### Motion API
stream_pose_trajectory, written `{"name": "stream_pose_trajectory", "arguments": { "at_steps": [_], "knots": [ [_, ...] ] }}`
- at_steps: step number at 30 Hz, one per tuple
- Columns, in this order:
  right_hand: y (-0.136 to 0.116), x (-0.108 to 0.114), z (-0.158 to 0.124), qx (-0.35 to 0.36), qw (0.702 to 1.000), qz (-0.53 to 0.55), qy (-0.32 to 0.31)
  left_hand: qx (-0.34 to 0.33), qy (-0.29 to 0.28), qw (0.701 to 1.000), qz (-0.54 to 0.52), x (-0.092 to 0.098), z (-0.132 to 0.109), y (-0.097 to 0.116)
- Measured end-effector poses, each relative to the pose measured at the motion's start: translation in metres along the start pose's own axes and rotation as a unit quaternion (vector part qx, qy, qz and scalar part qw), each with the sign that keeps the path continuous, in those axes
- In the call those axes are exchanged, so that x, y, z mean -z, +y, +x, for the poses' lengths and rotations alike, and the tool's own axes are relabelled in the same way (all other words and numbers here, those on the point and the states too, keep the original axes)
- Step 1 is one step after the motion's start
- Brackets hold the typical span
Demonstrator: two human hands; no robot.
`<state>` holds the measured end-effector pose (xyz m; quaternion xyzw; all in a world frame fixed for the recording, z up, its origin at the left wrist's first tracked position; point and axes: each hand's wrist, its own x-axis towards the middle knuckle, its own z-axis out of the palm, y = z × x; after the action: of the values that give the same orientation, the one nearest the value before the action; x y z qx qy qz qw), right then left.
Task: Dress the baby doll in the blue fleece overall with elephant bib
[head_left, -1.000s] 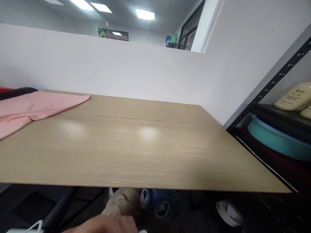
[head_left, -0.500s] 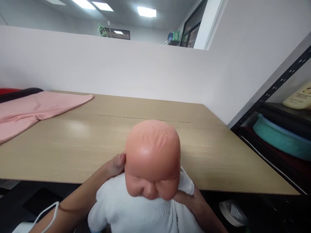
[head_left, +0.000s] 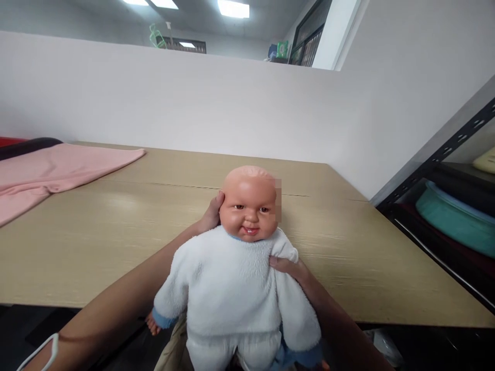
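Note:
A baby doll in a white fleece top with blue cuffs and white trousers faces me, its head leaning back over the table. My left hand supports the side and back of the doll's head; the thumb shows at its ear and the other fingers are hidden behind. With my right hand I grip the doll at its shoulder, thumb on the chest, the remaining fingers out of sight behind the fleece. The doll's lower body hangs in front of the table edge, close to my lap.
A wooden table stretches ahead to a white partition. On its left lies a pink cloth beside a dark rolled edge. At the right, a black metal shelf holds a teal basin. A white cord loops by my left forearm.
The doll has moved away from me and tipped back, so its face and torso now show. Both hands moved forward with it, still holding it.

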<state>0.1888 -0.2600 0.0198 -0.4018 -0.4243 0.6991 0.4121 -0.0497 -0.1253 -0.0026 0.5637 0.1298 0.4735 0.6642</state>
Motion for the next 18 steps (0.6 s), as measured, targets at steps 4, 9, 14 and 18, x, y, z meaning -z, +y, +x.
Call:
{"name": "stream_pose_trajectory", "arguments": {
  "at_steps": [4, 9, 14, 18],
  "knots": [
    [-0.006, 0.003, 0.021, -0.036, 0.999, 0.008, 0.013, 0.002, 0.037, 0.996, -0.085, 0.023, 0.019, -0.008],
    [-0.009, 0.014, 0.060, -0.104, 0.994, 0.018, 0.016, 0.068, 0.095, 0.981, -0.157, 0.052, 0.042, -0.023],
    [-0.006, 0.031, 0.094, -0.131, 0.991, 0.008, 0.035, 0.109, 0.082, 0.974, -0.179, 0.081, 0.062, -0.035],
    [-0.006, 0.045, 0.105, -0.152, 0.987, -0.016, 0.057, 0.065, 0.100, 0.973, -0.199, 0.094, 0.074, -0.048]
  ]
}}
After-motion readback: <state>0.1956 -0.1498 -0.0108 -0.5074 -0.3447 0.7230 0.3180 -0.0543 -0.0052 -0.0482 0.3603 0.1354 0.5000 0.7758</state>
